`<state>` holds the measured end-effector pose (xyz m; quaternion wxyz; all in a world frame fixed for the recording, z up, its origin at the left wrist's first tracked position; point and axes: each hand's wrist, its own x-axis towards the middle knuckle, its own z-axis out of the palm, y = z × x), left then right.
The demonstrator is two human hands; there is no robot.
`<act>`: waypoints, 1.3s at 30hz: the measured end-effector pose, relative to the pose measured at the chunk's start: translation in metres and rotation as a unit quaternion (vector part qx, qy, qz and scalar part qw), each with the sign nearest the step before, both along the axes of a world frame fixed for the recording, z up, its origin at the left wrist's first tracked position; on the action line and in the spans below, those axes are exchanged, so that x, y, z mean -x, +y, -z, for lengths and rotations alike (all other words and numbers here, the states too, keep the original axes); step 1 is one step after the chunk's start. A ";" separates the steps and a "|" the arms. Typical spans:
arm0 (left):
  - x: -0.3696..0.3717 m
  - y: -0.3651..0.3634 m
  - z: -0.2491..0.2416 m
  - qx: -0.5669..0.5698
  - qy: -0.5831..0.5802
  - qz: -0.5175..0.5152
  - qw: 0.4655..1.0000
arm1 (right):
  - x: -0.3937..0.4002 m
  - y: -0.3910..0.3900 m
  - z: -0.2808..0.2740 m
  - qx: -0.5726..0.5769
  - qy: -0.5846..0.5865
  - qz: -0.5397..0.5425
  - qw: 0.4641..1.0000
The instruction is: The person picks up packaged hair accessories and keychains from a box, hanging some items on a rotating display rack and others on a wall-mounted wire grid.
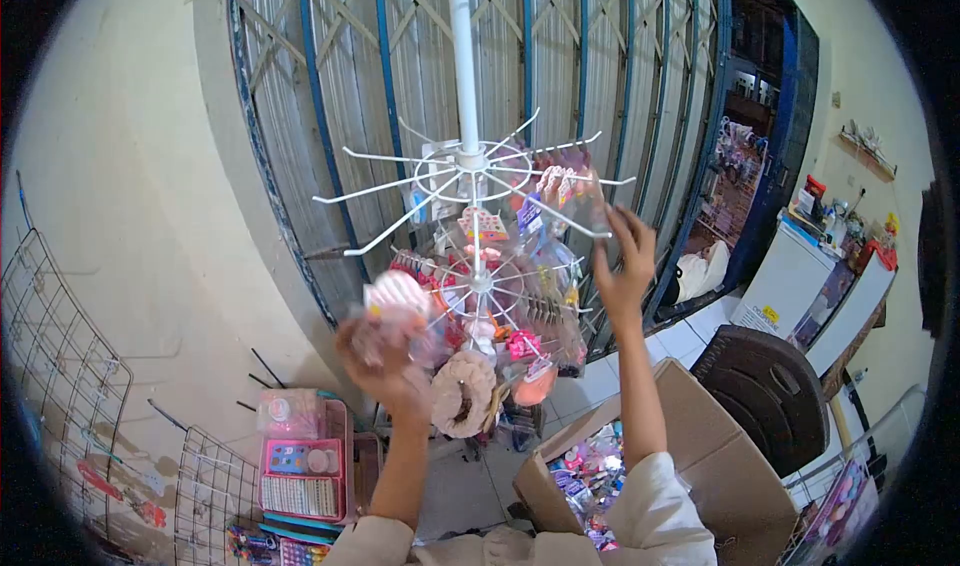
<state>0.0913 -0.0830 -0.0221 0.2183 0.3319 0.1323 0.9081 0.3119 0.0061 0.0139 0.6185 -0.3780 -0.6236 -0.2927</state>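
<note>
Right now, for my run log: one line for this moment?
left hand: holds pink packets | right hand: at rack hook | cardboard box: open below

Your left hand (385,361) holds glossy clear plastic packets (395,311), and your right hand (622,266) touches another shiny plastic packet (580,201). The display rack (468,161) is smooth white-coated metal wire. The fluffy ring (462,394) looks like soft cloth. The box (700,446) is matt brown cardboard.

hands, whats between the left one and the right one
In the head view, the lower tier of the white spinner rack with its hanging packets lies between the left hand, which holds pink packets, and the raised right hand.
</note>
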 end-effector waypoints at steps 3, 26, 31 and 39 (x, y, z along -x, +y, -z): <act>-0.029 -0.012 0.018 0.010 0.206 -0.170 0.964 | 0.014 -0.021 0.006 0.037 0.056 -0.131 0.989; -0.062 0.001 -0.003 0.084 0.120 -0.051 0.988 | 0.073 -0.057 0.009 0.163 0.108 -0.462 0.865; -0.058 -0.003 -0.008 0.072 0.068 -0.055 0.994 | 0.091 -0.065 0.000 0.169 0.118 -0.436 0.876; -0.048 -0.003 -0.007 0.070 0.062 -0.038 0.995 | 0.103 -0.072 -0.007 0.197 0.137 -0.422 0.874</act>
